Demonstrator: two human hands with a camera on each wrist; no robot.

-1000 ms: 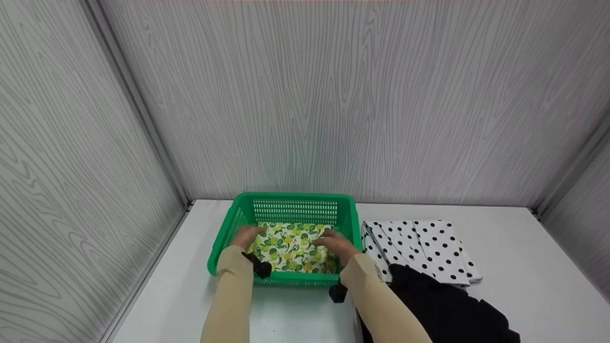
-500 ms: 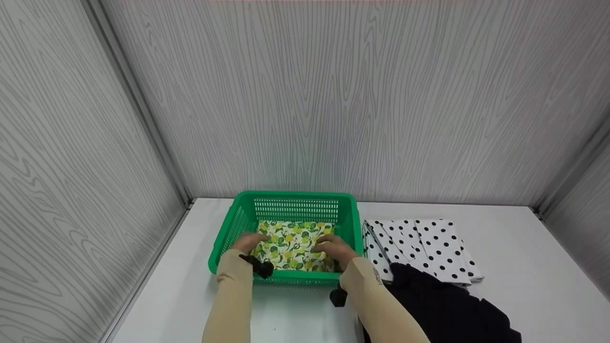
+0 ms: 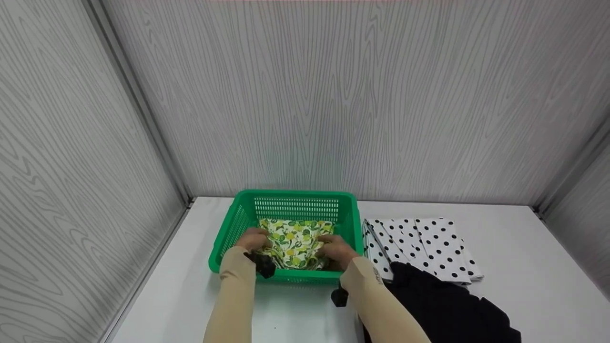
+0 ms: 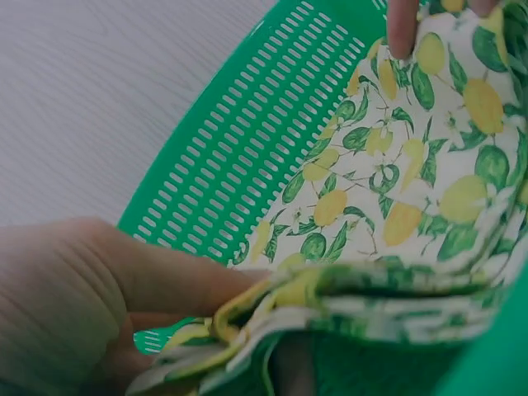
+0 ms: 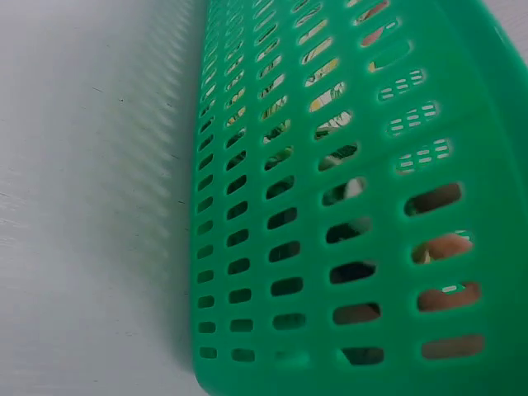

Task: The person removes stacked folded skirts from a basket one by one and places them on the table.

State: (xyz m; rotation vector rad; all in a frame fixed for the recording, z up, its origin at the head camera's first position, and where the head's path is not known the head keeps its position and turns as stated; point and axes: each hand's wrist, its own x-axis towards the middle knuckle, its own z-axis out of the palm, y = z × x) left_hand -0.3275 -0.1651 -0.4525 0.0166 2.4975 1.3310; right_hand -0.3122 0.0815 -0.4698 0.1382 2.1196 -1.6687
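Note:
A folded cloth with a lemon-and-leaf print (image 3: 293, 240) lies inside a green plastic basket (image 3: 295, 194). My left hand (image 3: 254, 239) grips its left near part; in the left wrist view, thumb and fingers pinch the layered edge, which is lifted and bunched. At the cloth's right side, my right hand (image 3: 337, 250) holds the fabric with bent fingers, and the cloth puckers there. Two of its fingertips (image 4: 402, 29) press on the print at the top of the left wrist view. The slotted basket wall mostly hides the right hand in the right wrist view.
Right of the basket lies a folded white cloth with black dots (image 3: 438, 247). Black fabric (image 3: 443, 305) overlaps its near edge, partly behind the right forearm. Grey wood-patterned panels (image 3: 305, 95) enclose the white table (image 3: 295, 314) at the back and sides.
Both hands have closed on the lemon-print cloth, the left moving slightly inward. The cloth's near side has gone from flat to gathered and raised. The basket has stayed put.

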